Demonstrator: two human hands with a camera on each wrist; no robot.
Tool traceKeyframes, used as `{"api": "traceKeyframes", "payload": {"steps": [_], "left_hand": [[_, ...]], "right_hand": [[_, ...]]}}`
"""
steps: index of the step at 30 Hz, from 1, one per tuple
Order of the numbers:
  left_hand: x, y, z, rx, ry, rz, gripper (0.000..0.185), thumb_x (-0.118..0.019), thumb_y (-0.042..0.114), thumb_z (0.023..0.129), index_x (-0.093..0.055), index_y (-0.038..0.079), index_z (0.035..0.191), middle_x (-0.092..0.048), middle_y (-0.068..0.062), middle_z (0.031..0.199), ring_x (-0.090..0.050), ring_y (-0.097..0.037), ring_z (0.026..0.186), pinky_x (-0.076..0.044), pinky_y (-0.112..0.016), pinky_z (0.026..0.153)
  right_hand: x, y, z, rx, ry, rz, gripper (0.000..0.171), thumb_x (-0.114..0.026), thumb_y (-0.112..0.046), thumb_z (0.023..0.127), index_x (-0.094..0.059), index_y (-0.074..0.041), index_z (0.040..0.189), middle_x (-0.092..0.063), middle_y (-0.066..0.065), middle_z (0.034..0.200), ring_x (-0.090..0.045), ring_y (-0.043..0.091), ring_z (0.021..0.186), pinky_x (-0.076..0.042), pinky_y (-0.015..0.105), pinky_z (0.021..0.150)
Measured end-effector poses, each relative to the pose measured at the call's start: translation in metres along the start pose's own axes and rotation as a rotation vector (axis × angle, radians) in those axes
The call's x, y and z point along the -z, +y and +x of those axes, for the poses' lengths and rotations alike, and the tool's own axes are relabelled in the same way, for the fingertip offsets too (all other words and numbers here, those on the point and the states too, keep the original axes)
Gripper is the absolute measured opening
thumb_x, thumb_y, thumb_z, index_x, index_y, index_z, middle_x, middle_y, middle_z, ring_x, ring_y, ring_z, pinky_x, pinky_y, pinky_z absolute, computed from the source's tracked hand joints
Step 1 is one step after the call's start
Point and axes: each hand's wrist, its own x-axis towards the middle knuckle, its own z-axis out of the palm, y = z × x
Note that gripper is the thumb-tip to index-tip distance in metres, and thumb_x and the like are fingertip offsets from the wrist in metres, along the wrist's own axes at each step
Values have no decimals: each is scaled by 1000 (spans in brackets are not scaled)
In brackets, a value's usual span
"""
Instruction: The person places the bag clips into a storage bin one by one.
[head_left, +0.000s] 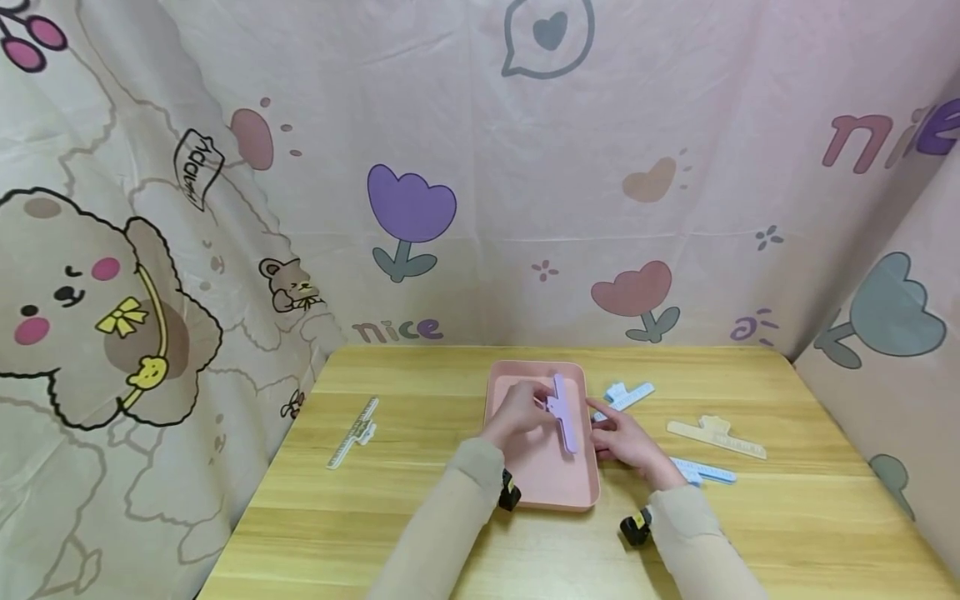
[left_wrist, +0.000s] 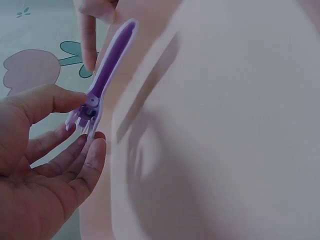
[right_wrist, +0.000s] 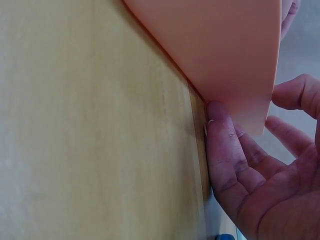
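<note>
Evidently the left hand (head_left: pixel 516 414) pinches the purple clip (head_left: pixel 564 421) over the pink tray (head_left: pixel 547 479), while the right hand (head_left: pixel 626 439), fingers loose, steadies the tray's edge.

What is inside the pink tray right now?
Only the purple clip shows in the pink tray, pinched by the left hand. The tray floor under that hand and clip is covered.

The printed fabric backdrop (head_left: pixel 525 167) carries the word "nice" in pastel letters low at its centre, and again, cut off by the frame edge, at upper right.
</note>
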Motion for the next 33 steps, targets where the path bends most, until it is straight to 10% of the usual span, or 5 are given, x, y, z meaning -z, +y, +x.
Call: {"api": "traceKeyframes", "payload": {"steps": [18, 33], "left_hand": [[-1, 7, 1, 138, -85, 39, 53, -75, 13, 82, -60, 6, 133, -61, -16, 126, -60, -27, 110, -51, -36, 90], [42, 20, -31, 27, -69, 51, 61, -78, 19, 83, -54, 6, 137, -61, -18, 119, -66, -22, 89, -55, -32, 76]], "right_hand": [[1, 1, 0, 4, -15, 18, 74, -55, 1, 90, -22, -5, 156, -50, 36, 128, -66, 32, 95, -58, 43, 78], [1, 3, 0, 11, -1, 2, 74, -55, 2, 88, -24, -4, 155, -52, 34, 125, -66, 30, 93, -58, 42, 77]]}}
